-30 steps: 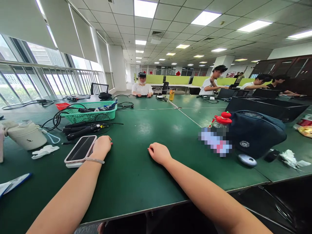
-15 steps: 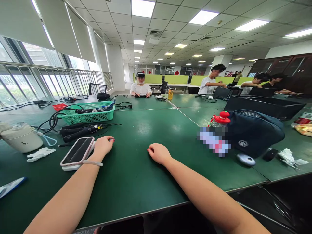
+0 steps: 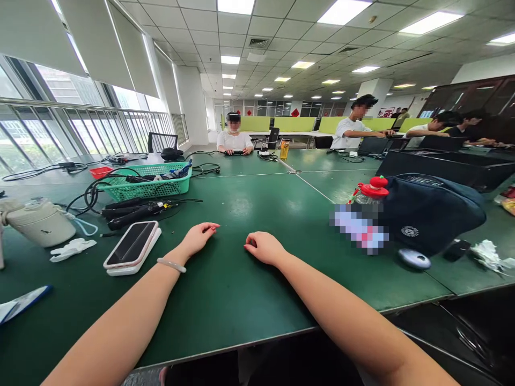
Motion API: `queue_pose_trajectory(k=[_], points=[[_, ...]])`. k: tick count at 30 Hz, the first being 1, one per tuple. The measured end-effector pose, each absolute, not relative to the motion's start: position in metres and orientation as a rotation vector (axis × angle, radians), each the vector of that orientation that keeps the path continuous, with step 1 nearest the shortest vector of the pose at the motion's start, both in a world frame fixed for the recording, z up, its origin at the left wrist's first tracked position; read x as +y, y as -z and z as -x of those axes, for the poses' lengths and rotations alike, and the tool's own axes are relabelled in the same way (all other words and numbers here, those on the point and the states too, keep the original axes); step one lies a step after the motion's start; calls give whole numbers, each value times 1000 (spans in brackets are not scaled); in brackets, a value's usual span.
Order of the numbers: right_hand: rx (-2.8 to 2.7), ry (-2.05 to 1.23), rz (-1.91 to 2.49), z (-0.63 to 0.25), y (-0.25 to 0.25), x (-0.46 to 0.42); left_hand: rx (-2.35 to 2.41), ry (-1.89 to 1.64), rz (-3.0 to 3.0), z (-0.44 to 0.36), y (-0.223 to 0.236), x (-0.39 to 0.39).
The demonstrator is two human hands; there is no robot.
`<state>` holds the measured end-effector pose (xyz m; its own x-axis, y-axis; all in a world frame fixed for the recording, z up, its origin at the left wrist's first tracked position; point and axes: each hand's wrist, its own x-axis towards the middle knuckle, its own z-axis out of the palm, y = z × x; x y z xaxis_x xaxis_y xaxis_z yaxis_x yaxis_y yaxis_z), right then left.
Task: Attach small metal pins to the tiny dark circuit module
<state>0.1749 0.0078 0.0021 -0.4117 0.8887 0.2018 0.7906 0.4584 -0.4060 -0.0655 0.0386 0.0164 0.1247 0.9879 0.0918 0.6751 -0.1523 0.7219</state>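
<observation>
My left hand (image 3: pixel 199 239) rests on the green table (image 3: pixel 225 300), its fingers loosely bent and the thumb apart from them, holding nothing. A pale bracelet (image 3: pixel 171 265) circles that wrist. Opposite it, my right hand (image 3: pixel 266 247) lies on its side with curled fingers; a gap shows between thumb and fingers, and nothing is seen in it. Bare tabletop separates the two hands. Left of my left hand lies a smartphone (image 3: pixel 134 240) on top of a white box-like object (image 3: pixel 149 252), both apart from the hand.
At left are a green basket (image 3: pixel 148 188) with cables, black folded gear (image 3: pixel 134 212), a cream cup (image 3: pixel 44 222) and a tissue (image 3: pixel 72 250). At right stand a red-lidded bottle (image 3: pixel 372 190), a dark blue bag (image 3: pixel 434 212) and a mouse (image 3: pixel 414 259). Several people sit or stand beyond.
My left hand has moved right, away from the phone and toward my right hand, and its thumb now shows. My right hand stays nearly in place. The view has shifted slightly.
</observation>
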Motion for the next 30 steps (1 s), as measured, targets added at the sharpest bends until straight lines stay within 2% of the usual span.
queue_pose_trajectory(k=[3,7,15,21,26,30], points=[[-2347,-366,1379,-177,-2,8,1231,-954,-1760,36,-23,19],[-2366,-387,1365,-178,-1,9,1192,-1039,-1751,17,-25,5],[-2393,-406,1343,-180,-3,8,1893,-804,-2211,69,-21,37],[-2409,-392,1321,-182,-5,6,2188,-757,-1926,115,-16,61],[-2407,-401,1335,-183,-4,7,2049,-754,-1862,100,-16,54],[-2411,-398,1334,-183,-4,8,1542,-881,-1805,52,-22,25]])
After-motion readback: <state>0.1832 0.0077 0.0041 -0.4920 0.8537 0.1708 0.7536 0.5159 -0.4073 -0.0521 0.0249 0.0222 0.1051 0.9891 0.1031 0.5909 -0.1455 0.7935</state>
